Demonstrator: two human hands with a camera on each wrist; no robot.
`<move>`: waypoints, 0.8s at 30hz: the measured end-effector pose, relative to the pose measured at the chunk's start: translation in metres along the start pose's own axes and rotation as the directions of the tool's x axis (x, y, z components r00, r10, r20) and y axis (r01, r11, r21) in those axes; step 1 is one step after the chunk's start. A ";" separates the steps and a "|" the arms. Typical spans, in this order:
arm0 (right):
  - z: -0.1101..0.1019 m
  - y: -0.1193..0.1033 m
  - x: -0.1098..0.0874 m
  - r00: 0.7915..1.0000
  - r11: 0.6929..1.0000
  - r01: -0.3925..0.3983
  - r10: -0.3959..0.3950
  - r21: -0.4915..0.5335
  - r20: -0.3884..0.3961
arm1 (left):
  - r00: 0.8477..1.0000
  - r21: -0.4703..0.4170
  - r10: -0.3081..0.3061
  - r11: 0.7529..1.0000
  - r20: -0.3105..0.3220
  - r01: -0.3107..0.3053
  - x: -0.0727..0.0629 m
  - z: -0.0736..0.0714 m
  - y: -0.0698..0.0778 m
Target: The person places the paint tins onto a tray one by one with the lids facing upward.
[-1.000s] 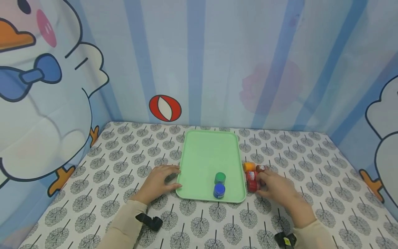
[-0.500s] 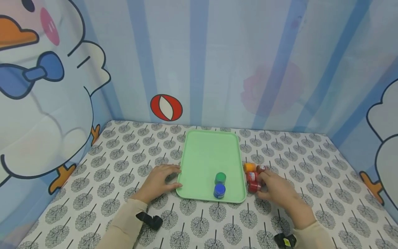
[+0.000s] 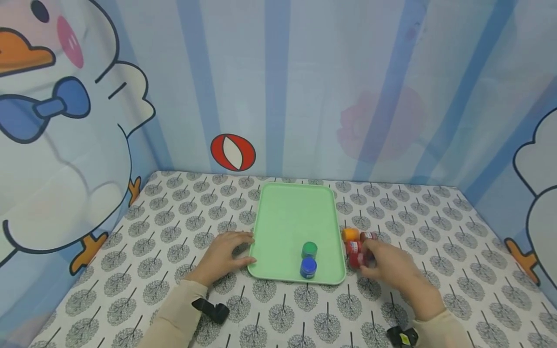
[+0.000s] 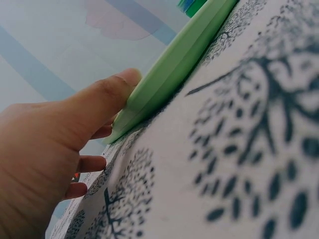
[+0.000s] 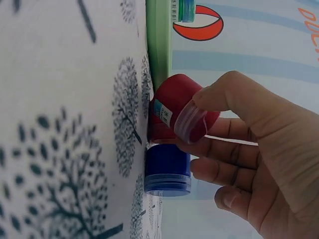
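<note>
Barely anything moved since earlier frame; head view shifted slightly, both my hands kept their places; my right hand narrow, thumb and fingers pinching tilted red jar just right of tray; second red jar and blue jar close by on cloth; my left hand fairly wide, touching tray's left rim; label on held jar unreadable; orange lettering on backdrop, cut off, seems "DUC".

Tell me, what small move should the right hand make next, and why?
Probably lift the red jar onto the tray: the right hand pinches that jar just outside the tray, and a green jar and a blue jar stand inside.
</note>
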State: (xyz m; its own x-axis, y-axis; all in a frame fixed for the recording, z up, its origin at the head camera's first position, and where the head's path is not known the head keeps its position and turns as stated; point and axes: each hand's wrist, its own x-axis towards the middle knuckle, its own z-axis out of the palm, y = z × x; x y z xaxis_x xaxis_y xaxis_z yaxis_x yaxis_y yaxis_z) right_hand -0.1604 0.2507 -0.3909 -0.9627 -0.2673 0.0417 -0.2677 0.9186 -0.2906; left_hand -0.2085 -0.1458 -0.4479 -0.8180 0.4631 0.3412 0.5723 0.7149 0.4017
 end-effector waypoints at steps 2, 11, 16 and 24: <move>-0.001 0.000 -0.001 1.000 1.000 0.021 -0.021 0.000 -0.019 | 1.000 0.002 -0.003 1.000 0.001 0.003 0.000 0.000 0.000; -0.006 -0.003 0.000 0.993 0.996 0.082 -0.079 0.029 -0.093 | 1.000 0.000 0.002 1.000 -0.006 -0.002 0.000 0.001 -0.001; -0.006 -0.007 0.001 0.986 0.995 0.104 -0.102 0.009 -0.129 | 1.000 0.002 -0.002 1.000 -0.003 0.002 0.000 0.002 -0.002; -0.006 -0.018 0.007 0.979 0.991 0.133 -0.131 0.003 -0.155 | 1.000 0.001 -0.007 1.000 -0.007 0.007 0.000 0.003 -0.002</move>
State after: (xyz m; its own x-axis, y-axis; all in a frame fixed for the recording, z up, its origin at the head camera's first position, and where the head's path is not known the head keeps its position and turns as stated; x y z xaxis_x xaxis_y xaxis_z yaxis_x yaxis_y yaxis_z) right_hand -0.1629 0.2337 -0.3799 -0.9137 -0.3370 0.2271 -0.3933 0.8741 -0.2851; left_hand -0.2101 -0.1461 -0.4513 -0.8213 0.4547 0.3446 0.5669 0.7182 0.4034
